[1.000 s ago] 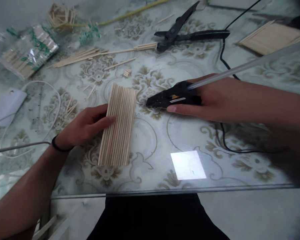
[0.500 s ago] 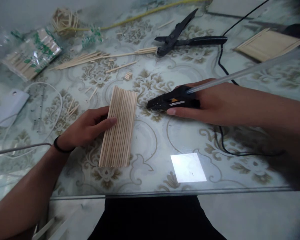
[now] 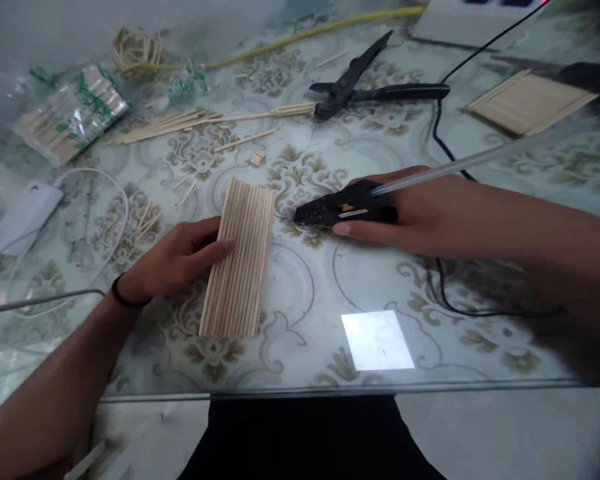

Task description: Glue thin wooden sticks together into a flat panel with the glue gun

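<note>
My left hand [image 3: 180, 260] grips the left edge of a flat panel of wooden sticks [image 3: 240, 267] laid side by side, thumb on top and fingers hidden underneath. To the right, my right hand [image 3: 420, 213] is wrapped round a black glue gun [image 3: 345, 203] with a clear glue stick [image 3: 420, 177] in its back. The gun lies low over the table, its nozzle pointing left toward the panel but apart from it. Most fingers of my right hand are hidden behind the gun; the thumb shows along its near side.
Black cutters [image 3: 350, 87] lie at the back beside loose wooden sticks [image 3: 170, 125]. A bag of sticks [image 3: 75, 113] and a white power adapter [image 3: 25, 217] are at the left. A square stick panel [image 3: 533, 103] lies back right. A black cord [image 3: 437, 130] runs past my right hand.
The whole view has shifted slightly, with the table sitting a little lower in it. Both hands keep their hold on the stick panel and the glue gun, nearly still.
</note>
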